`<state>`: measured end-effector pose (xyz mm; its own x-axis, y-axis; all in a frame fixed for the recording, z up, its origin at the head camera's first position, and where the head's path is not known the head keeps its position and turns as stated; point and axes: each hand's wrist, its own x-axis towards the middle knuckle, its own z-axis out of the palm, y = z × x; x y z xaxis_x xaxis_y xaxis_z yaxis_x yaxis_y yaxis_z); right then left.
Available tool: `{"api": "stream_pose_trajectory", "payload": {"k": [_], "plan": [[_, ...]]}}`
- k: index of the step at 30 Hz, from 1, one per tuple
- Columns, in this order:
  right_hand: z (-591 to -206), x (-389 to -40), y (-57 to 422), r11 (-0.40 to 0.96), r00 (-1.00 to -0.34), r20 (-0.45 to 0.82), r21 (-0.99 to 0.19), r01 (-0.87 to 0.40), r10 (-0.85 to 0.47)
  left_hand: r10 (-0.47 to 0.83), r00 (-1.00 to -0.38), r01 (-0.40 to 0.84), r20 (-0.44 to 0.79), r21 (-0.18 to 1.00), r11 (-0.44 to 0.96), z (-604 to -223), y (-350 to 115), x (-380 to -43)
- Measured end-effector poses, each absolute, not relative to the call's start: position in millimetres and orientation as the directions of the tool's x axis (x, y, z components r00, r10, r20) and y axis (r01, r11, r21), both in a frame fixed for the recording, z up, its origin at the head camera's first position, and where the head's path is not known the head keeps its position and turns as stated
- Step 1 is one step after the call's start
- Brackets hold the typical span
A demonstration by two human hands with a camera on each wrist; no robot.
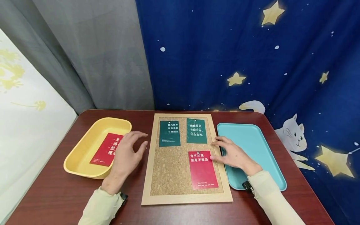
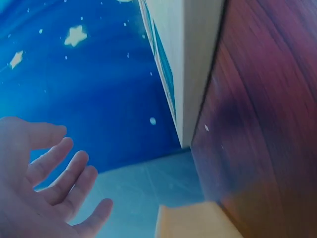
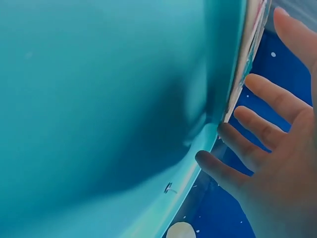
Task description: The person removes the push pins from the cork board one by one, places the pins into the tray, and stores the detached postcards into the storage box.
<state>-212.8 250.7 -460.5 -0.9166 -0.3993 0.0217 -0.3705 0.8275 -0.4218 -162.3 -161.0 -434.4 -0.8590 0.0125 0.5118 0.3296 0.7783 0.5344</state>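
Observation:
A corkboard (image 1: 168, 172) in a pale wooden frame lies on the table. It bears a left green card (image 1: 169, 139), a right green card (image 1: 196, 139) and, below on the right, a red card (image 1: 203, 175). Dark pushpins show at the top of the red card. My left hand (image 1: 127, 156) hovers between the yellow basin and the board's left side, fingers loosely bent and holding nothing. Over the board's right frame and the tray's edge is my right hand (image 1: 233, 153), its fingers spread and empty in the right wrist view, thumb tip near the red card's edge.
The yellow basin (image 1: 81, 167) on the left contains another red card (image 1: 102, 154). A blue tray (image 1: 253, 137) stands right of the board, with a small pin (image 3: 169, 188) inside along its edge. Curtains (image 1: 197, 62) hang behind the dark red table (image 1: 56, 193).

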Motion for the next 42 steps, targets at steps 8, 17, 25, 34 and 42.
{"api": "stream_pose_trajectory", "payload": {"k": [8, 17, 25, 34, 42], "plan": [[-451.5, -214.9, 241.1, 0.821, -0.921, 0.049, -0.437, -0.368, -0.387, 0.101, -0.896, 0.348, 0.433, 0.542, 0.765, -438.3, -139.5, -162.6], [-451.8, -214.0, 236.8, 0.8, -0.914, 0.087, -0.455, -0.391, -0.397, 0.226, -0.902, 0.401, 0.368, 0.519, 0.755, -444.5, -110.2, -159.2], [-453.9, -215.3, 229.6, 0.77, -0.904, 0.078, -0.497, -0.4, -0.42, 0.329, -0.908, 0.417, 0.261, 0.472, 0.777, -450.2, -95.4, -157.6], [-453.0, -218.4, 219.2, 0.753, -0.886, 0.081, -0.495, -0.433, -0.457, 0.42, -0.893, 0.448, 0.164, 0.434, 0.782, -446.3, -85.2, -153.9], [-453.5, -218.8, 214.8, 0.728, -0.87, 0.086, -0.51, -0.457, -0.486, 0.508, -0.854, 0.509, 0.112, 0.387, 0.769, -444.4, -67.8, -147.3]]}}
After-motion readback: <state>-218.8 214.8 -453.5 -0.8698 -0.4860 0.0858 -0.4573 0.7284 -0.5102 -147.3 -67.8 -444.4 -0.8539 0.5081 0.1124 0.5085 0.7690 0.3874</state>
